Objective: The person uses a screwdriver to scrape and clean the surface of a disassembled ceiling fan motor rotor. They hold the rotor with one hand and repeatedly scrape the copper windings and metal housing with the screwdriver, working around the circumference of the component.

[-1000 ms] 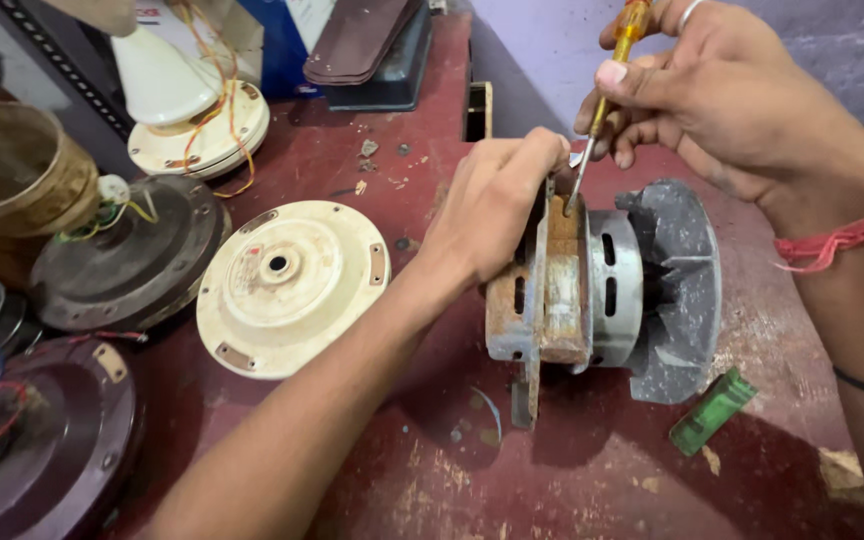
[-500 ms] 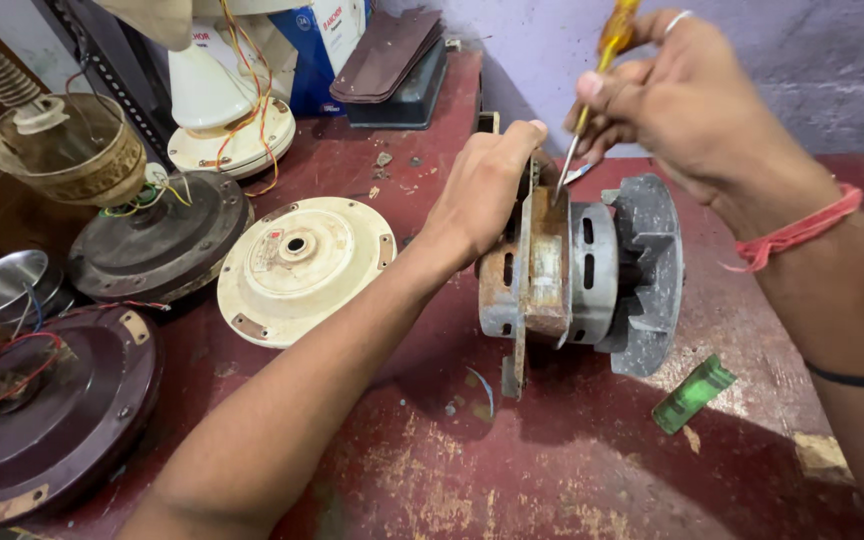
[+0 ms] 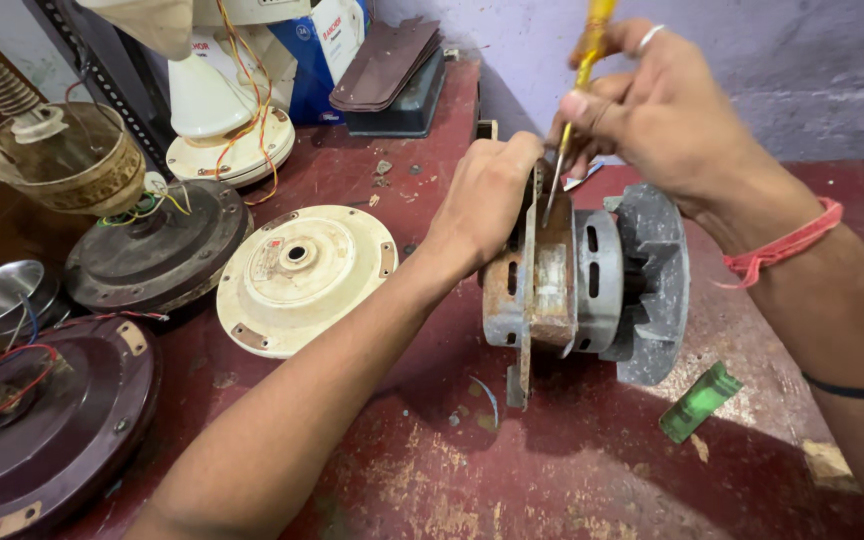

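Item: rusty motor, stood on edge; looked heavy, rigid, best held by metal rim. L hand clamped on rim; R hand closed round yellow-handled screwdriver.

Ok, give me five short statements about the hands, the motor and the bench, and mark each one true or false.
1. The right hand holds a screwdriver with a yellow handle. True.
2. The left hand lies flat on the cream round cover. False: it grips the top of the rusty motor, apart from the cover.
3. The screwdriver's tip points down at the top edge of the motor. True.
4. A small green piece lies on the red bench right of the motor. True.
5. The right wrist is bare. False: a red thread band circles it.
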